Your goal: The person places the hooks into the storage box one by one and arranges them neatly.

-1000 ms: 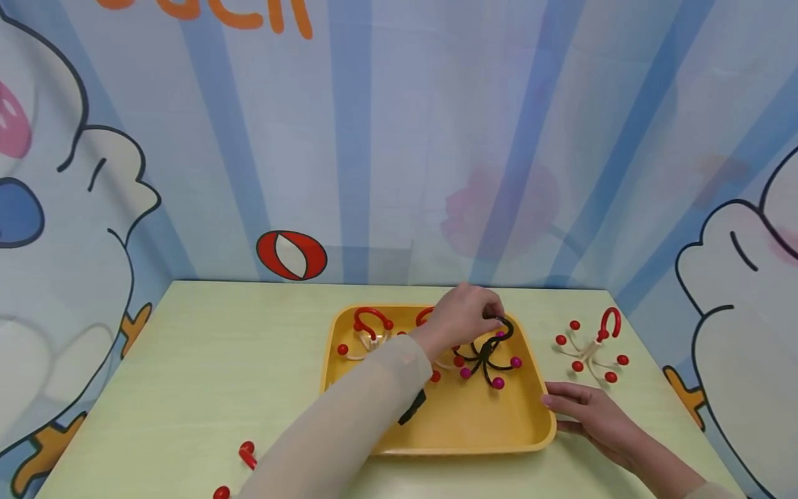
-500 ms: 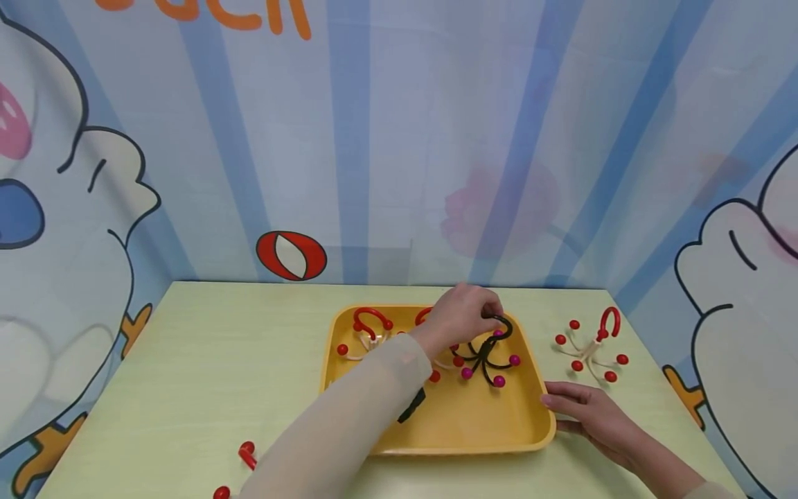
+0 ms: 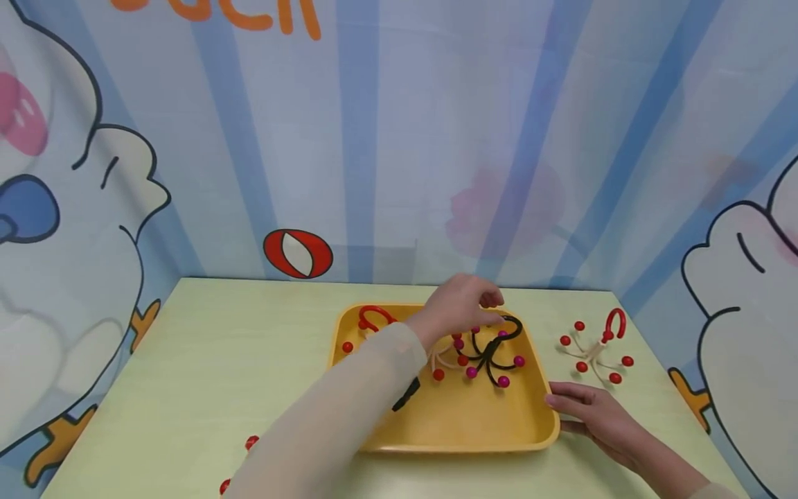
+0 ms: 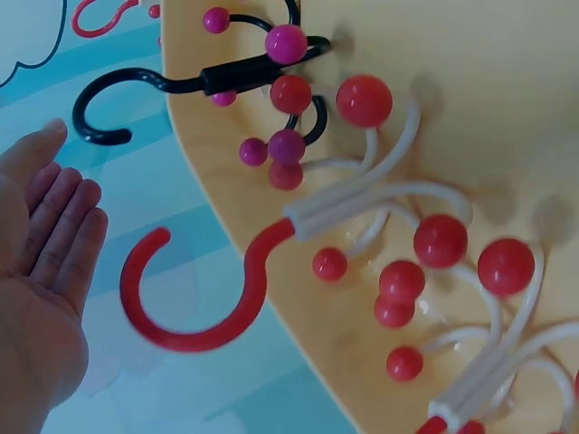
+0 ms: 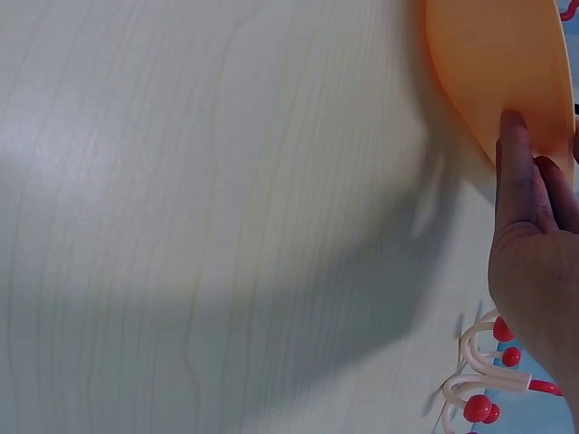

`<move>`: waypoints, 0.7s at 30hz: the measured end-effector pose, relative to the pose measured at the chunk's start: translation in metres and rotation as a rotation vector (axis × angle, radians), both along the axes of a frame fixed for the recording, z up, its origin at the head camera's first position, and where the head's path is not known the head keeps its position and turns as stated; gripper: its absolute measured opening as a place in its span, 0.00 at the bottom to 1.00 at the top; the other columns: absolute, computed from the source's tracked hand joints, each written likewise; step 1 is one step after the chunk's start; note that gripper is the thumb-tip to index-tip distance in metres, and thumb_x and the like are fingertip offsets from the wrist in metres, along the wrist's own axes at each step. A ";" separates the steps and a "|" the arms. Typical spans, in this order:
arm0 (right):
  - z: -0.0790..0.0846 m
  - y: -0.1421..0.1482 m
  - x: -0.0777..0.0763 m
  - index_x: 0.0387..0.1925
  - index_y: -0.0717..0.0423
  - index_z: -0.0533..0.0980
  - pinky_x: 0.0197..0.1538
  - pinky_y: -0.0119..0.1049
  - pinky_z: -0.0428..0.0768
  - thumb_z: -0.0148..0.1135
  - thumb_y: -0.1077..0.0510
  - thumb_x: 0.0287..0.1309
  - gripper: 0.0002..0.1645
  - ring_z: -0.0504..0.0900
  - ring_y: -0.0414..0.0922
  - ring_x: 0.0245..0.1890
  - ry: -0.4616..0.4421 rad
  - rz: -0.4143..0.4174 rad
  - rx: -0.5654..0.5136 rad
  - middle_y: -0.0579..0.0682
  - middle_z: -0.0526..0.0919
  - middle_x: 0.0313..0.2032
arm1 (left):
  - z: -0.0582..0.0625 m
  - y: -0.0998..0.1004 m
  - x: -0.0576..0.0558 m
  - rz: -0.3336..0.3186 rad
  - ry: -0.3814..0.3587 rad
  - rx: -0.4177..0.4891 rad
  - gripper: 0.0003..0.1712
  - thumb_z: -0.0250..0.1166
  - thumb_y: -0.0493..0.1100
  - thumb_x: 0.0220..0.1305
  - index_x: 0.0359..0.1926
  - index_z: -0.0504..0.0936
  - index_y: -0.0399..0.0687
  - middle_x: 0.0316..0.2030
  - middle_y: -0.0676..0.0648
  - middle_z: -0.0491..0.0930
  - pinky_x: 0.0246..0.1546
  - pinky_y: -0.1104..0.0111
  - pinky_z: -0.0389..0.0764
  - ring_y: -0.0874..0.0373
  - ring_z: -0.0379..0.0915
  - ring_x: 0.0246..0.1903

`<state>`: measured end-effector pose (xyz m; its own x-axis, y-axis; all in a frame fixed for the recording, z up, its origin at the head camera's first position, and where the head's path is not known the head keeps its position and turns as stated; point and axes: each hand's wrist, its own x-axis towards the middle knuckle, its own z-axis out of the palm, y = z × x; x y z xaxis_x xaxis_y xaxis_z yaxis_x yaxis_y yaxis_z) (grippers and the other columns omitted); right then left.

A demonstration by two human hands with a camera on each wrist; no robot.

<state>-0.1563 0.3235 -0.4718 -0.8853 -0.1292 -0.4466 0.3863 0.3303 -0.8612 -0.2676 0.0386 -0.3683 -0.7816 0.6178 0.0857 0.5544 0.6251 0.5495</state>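
My left hand (image 3: 460, 306) is over the back of the yellow tray (image 3: 474, 426), fingers extended and holding nothing. Just beside its fingertips is the hook of a black, spider-legged massager (image 3: 489, 352) with magenta ball tips, standing in the tray. The left wrist view shows a gap between that hand and the black hook. Next to it in the tray stands a white massager (image 4: 335, 208) with red balls and a red hook handle; another like it (image 4: 484, 375) is farther left, partly behind my sleeve. My right hand (image 3: 601, 414) touches the tray's right side with straight fingers.
Another white massager (image 3: 593, 352) with red balls stands on the table right of the tray. Red balls (image 3: 251, 442) show at the front left, partly behind my left sleeve. A dark piece (image 3: 406, 395) juts from under that sleeve. A printed curtain (image 3: 411, 138) closes off the back.
My left hand has let go of the black massager's hook and lifted slightly; the massager stays in the tray. The right hand stays at the tray's side. The head view shifted slightly.
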 end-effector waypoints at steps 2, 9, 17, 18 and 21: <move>0.000 0.000 0.000 0.73 0.74 0.68 0.56 0.48 0.88 0.67 0.51 0.75 0.39 0.87 0.49 0.53 -0.001 -0.001 0.001 0.65 0.81 0.65 | 0.005 -0.005 0.001 -0.014 0.000 0.004 0.16 0.74 0.50 0.71 0.56 0.89 0.51 0.52 0.53 0.88 0.56 0.70 0.82 0.56 0.83 0.55; -0.002 0.003 0.000 0.73 0.74 0.68 0.56 0.48 0.88 0.67 0.50 0.75 0.39 0.87 0.48 0.53 0.001 -0.006 -0.004 0.64 0.80 0.65 | 0.020 -0.031 0.004 -0.045 0.025 0.001 0.15 0.74 0.49 0.71 0.55 0.89 0.52 0.51 0.54 0.88 0.57 0.70 0.82 0.57 0.83 0.53; 0.000 0.003 0.001 0.73 0.73 0.68 0.56 0.48 0.88 0.67 0.51 0.75 0.39 0.87 0.48 0.53 -0.001 -0.003 -0.009 0.62 0.82 0.64 | 0.039 -0.064 0.010 -0.064 0.019 0.002 0.15 0.75 0.49 0.70 0.52 0.89 0.49 0.50 0.51 0.88 0.58 0.64 0.83 0.55 0.84 0.52; 0.000 0.003 0.001 0.73 0.73 0.68 0.56 0.48 0.88 0.67 0.51 0.75 0.39 0.87 0.48 0.53 -0.001 -0.001 -0.010 0.62 0.82 0.64 | 0.041 -0.068 0.011 -0.062 0.021 -0.004 0.14 0.75 0.49 0.70 0.52 0.89 0.50 0.50 0.51 0.88 0.58 0.64 0.83 0.56 0.84 0.52; 0.001 0.003 0.000 0.73 0.73 0.68 0.56 0.48 0.88 0.67 0.51 0.75 0.39 0.87 0.48 0.53 0.000 0.005 -0.010 0.62 0.82 0.64 | 0.046 -0.081 0.014 -0.056 0.020 -0.022 0.15 0.76 0.49 0.69 0.52 0.89 0.50 0.49 0.51 0.88 0.58 0.64 0.83 0.56 0.83 0.52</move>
<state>-0.1558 0.3261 -0.4710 -0.8849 -0.1380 -0.4449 0.3844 0.3232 -0.8647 -0.2534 -0.0420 -0.3223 -0.7441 0.6624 0.0870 0.5997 0.6048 0.5240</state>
